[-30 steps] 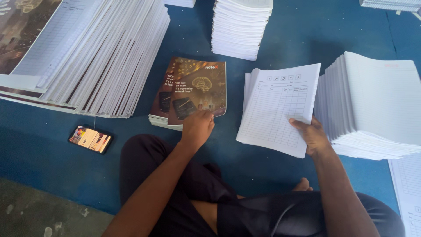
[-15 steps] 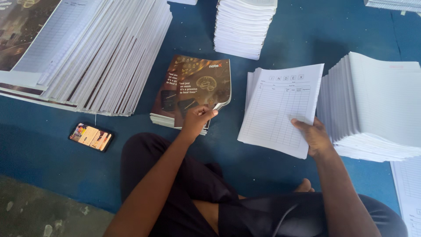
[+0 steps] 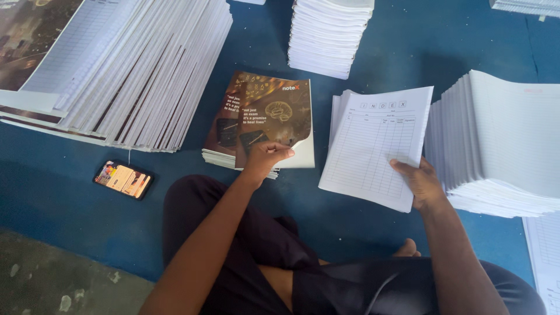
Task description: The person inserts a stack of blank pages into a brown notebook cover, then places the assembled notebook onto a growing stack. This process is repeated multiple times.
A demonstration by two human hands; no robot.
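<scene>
While the left hand [image 3: 265, 156] lifts a brown cover [image 3: 274, 119], the right hand [image 3: 421, 182] grips a page bundle [image 3: 376, 146] (ruled).

Bare forearms, no sleeves showing, black trousers, a bare foot, no rings or watch

A phone [image 3: 123, 179] with its bright orange screen lit lies on the blue floor [image 3: 64, 198].
</scene>
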